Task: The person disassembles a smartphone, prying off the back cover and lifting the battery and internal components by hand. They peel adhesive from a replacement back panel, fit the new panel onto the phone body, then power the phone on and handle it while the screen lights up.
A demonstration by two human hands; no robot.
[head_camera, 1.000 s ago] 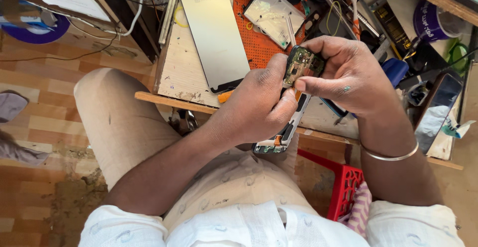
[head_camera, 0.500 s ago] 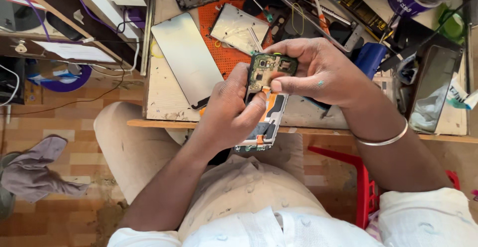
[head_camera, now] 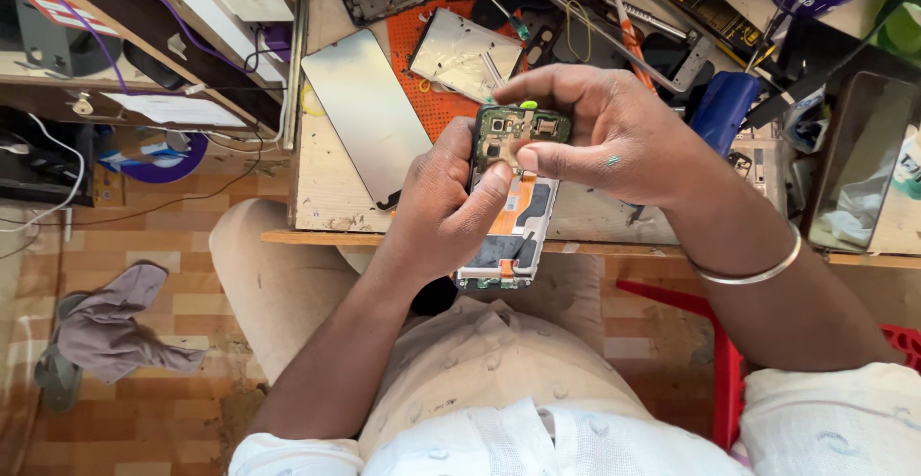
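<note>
From the head view, an opened phone [head_camera: 508,212] with its back cover off is held upright in front of the torso, just over the near edge of the bench [head_camera: 326,188]. The left hand [head_camera: 446,207] is wrapped around the phone's left side, forearm rising from the lower left, thumb laid across the orange inner part. The right hand [head_camera: 604,135] is brought in from the right, wrist bent and ringed by a thin metal bangle [head_camera: 753,270]; its thumb and curled fingers are closed narrowly on the green circuit board [head_camera: 518,135] at the phone's top. Whether that board is lifted free or seated cannot be told.

The phone's left edge is hidden behind the left palm, and its lower end is seen against the beige trousers. On the bench behind, a grey back panel [head_camera: 369,116] is lying flat beside an orange mat [head_camera: 432,102], on which a smaller shiny plate [head_camera: 460,54] is resting. A blue-handled tool [head_camera: 720,111] is partly covered by the right hand. Small parts at the top are cut off by the frame. A grey cloth [head_camera: 110,327] is lying on the tiled floor to the left.
</note>
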